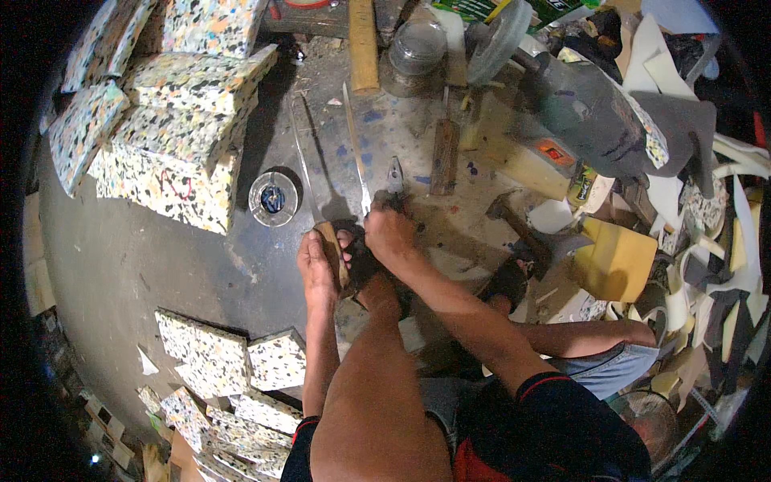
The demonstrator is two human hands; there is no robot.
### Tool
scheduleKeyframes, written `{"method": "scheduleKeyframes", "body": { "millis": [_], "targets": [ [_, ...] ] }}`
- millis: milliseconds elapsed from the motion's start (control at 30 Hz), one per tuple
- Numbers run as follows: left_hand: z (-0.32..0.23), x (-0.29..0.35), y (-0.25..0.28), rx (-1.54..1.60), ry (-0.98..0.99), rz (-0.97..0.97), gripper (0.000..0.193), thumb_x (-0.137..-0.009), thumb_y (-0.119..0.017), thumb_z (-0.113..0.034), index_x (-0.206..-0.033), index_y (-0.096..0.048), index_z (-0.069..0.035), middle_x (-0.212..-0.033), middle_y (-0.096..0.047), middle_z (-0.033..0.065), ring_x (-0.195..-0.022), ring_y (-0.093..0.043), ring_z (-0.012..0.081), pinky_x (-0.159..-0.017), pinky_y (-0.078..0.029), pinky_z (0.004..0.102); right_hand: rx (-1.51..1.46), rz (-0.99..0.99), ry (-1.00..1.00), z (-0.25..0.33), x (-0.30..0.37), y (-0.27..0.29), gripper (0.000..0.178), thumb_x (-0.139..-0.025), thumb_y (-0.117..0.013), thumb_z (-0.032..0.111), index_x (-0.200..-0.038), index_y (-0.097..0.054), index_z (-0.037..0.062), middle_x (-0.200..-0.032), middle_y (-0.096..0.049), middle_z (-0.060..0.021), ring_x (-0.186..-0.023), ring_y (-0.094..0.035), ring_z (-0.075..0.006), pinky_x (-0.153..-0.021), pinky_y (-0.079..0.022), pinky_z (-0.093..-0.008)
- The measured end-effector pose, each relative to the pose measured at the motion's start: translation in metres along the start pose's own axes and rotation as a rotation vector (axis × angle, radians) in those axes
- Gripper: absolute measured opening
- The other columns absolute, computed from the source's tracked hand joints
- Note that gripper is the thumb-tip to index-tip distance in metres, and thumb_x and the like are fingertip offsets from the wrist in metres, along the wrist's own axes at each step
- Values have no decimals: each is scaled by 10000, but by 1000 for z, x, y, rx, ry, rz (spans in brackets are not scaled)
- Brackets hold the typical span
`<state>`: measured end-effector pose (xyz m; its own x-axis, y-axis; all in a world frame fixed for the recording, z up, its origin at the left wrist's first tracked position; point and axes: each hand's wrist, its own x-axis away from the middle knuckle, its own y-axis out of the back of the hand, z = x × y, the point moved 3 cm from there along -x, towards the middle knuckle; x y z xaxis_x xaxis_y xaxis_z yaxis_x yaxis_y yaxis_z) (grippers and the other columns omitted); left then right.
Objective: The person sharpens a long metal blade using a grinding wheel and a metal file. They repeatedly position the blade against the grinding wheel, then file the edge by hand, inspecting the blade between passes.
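My left hand (320, 261) is closed around the wooden handle of a long thin knife (303, 165), its blade pointing away from me. Close beside it, my right hand (391, 234) is closed on a second long narrow blade (355, 149), also pointing away; its handle is hidden in my fist. The two blades are apart. Just beyond my right knuckles lie pliers (394, 174). A wooden-handled tool (444, 153) rests farther right. To the left of the first blade stands a round glass dish (273, 199) with dark bits inside.
Speckled foam blocks (177, 140) are stacked at the far left, and more foam pieces (205, 353) lie near left. A hammer (522, 229), a yellow foam block (614, 259) and a grinder-like machine with a round wheel (502, 40) are on the right. Foam scraps crowd the right edge.
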<state>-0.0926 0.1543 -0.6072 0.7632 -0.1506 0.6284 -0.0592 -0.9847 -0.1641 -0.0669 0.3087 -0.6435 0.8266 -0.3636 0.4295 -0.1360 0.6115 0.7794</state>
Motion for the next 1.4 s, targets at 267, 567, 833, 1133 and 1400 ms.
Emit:
{"method": "scheduleKeyframes", "body": {
  "millis": [267, 567, 833, 1133, 1400],
  "targets": [
    [11, -9, 5, 50, 67, -25, 427, -1054, -374, -426, -1110, -583, -58, -823, -661, 82, -622, -603, 165, -542, -509, 303, 37, -9, -1, 6, -8, 5, 128, -833, -616, 112, -817, -707, 24, -788, -694, -227, -772, -708, -410, -690, -576, -495],
    [6, -8, -6, 222, 132, -42, 329, -1050, -445, -352, -1091, -569, -51, -826, -660, 94, -602, -574, 151, -549, -479, 274, -74, -9, -202, -2, -12, 2, 86, -790, -680, 77, -847, -719, 26, -846, -710, -221, -819, -712, -402, -725, -578, -495],
    [8, -14, -13, 57, -98, -111, 246, -966, -674, -216, -1089, -573, -29, -863, -644, 46, -656, -553, 96, -583, -452, 244, -54, 10, -215, 5, -11, 2, 127, -756, -718, 95, -836, -710, -3, -856, -708, -247, -846, -703, -433, -751, -569, -525],
    [3, -13, -12, -189, -156, -93, 196, -922, -672, -68, -1075, -564, -12, -953, -653, 64, -853, -592, 133, -765, -482, 287, 10, -131, -184, 7, -4, -17, 439, -752, -733, 100, -1140, -548, 14, -1045, -629, -213, -973, -653, -430, -812, -540, -532],
    [7, -11, -7, -140, -142, -86, 147, -958, -659, -117, -1037, -574, -27, -982, -658, 62, -867, -594, 133, -809, -482, 293, -26, -154, -171, 11, -7, -13, 367, -730, -738, 49, -1047, -554, 23, -964, -644, -225, -890, -661, -452, -763, -528, -541]
  ]
}}
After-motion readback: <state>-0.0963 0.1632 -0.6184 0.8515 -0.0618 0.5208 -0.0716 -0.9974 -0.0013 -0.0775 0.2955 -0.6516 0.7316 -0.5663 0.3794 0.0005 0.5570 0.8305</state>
